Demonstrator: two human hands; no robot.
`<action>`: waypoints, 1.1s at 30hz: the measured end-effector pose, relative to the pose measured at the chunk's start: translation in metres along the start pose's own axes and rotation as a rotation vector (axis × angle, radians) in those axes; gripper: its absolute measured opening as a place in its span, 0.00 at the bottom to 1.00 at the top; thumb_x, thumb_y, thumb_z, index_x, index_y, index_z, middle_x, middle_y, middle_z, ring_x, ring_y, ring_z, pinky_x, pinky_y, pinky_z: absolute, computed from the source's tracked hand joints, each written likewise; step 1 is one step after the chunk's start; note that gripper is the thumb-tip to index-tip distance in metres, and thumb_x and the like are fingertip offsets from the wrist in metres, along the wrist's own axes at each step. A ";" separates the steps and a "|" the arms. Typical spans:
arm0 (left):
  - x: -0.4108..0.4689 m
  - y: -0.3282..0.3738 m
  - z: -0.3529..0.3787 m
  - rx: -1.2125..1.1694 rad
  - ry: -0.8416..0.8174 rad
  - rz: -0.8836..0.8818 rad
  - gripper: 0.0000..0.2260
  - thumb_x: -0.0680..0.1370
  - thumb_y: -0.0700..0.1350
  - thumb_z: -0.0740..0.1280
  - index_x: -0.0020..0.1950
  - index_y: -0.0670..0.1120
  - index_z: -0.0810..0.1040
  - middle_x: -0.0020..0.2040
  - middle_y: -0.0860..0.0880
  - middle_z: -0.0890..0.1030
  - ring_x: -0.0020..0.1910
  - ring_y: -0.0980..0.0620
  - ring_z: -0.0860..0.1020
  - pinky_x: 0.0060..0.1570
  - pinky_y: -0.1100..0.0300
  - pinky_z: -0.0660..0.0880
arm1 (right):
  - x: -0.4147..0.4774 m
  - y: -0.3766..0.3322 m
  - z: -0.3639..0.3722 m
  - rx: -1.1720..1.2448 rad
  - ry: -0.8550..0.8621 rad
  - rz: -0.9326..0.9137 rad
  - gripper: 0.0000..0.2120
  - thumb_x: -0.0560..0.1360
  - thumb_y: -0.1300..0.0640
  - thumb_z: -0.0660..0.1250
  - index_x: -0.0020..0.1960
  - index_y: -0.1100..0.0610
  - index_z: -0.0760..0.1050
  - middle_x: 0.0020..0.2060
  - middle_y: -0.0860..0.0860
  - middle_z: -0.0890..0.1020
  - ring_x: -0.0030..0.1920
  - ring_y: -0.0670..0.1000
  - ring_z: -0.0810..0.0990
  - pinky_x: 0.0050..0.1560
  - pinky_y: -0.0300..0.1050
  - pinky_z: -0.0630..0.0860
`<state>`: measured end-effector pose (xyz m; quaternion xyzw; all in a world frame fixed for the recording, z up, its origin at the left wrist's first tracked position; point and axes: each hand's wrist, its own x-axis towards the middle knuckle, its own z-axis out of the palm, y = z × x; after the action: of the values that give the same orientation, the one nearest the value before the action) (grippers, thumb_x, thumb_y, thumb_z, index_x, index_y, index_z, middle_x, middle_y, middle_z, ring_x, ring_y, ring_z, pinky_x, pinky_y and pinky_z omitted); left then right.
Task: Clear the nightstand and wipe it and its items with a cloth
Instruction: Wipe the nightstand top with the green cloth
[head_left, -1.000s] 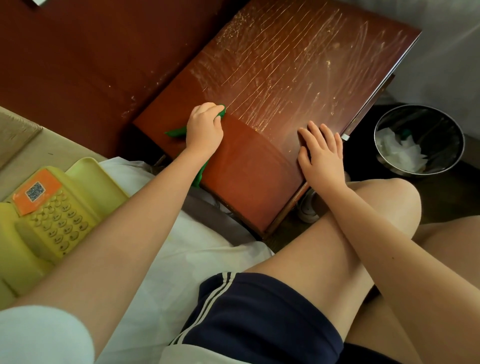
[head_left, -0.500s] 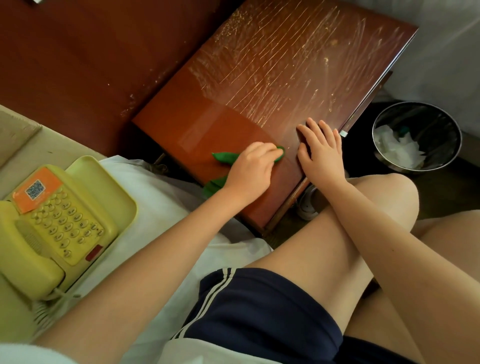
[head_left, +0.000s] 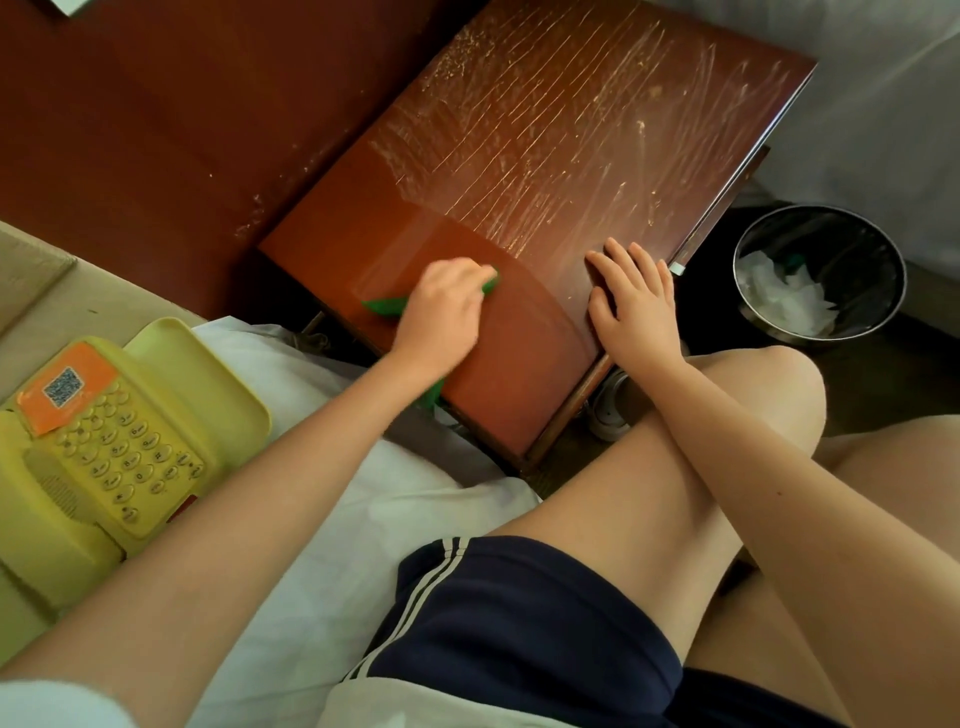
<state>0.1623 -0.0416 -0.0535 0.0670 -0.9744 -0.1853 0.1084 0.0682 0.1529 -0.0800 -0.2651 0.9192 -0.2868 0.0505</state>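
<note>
My left hand (head_left: 441, 312) is curled round the green cloth (head_left: 384, 305) on the clean near corner of the nightstand worktop (head_left: 545, 130), my right hand (head_left: 636, 306) lies flat and open alongside to brace it, so I should press firmly, overlapping strokes up into that streaky far half.

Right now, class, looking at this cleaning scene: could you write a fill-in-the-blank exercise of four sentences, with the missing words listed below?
1. The left hand wipes the nightstand with a cloth coloured ____.
2. The right hand rests flat on the nightstand and holds ____.
3. The telephone on the bed is coloured ____.
4. The waste bin holds crumpled paper coloured ____.

Missing words: green; nothing; yellow; white.
</note>
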 end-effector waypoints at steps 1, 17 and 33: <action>0.010 -0.006 -0.001 0.013 0.031 -0.145 0.14 0.79 0.35 0.59 0.63 0.39 0.76 0.59 0.42 0.78 0.60 0.42 0.72 0.61 0.53 0.67 | 0.000 0.000 0.000 0.007 0.001 0.003 0.20 0.81 0.56 0.54 0.72 0.53 0.64 0.74 0.51 0.62 0.76 0.54 0.52 0.74 0.51 0.41; -0.041 0.067 0.021 -0.083 -0.174 0.301 0.16 0.76 0.37 0.57 0.56 0.36 0.80 0.52 0.40 0.81 0.52 0.41 0.77 0.57 0.52 0.72 | 0.000 0.000 -0.005 0.010 -0.043 0.013 0.20 0.82 0.56 0.53 0.73 0.52 0.63 0.75 0.50 0.60 0.76 0.53 0.51 0.73 0.47 0.40; -0.002 0.082 0.036 -0.031 -0.038 0.041 0.15 0.77 0.35 0.58 0.60 0.37 0.78 0.56 0.40 0.79 0.56 0.40 0.75 0.56 0.49 0.73 | -0.003 0.007 -0.015 0.002 -0.037 0.058 0.21 0.82 0.59 0.51 0.75 0.56 0.61 0.76 0.53 0.57 0.76 0.54 0.50 0.74 0.47 0.44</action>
<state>0.1487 0.0467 -0.0554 0.0416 -0.9745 -0.1991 0.0948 0.0635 0.1669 -0.0714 -0.2434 0.9252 -0.2811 0.0763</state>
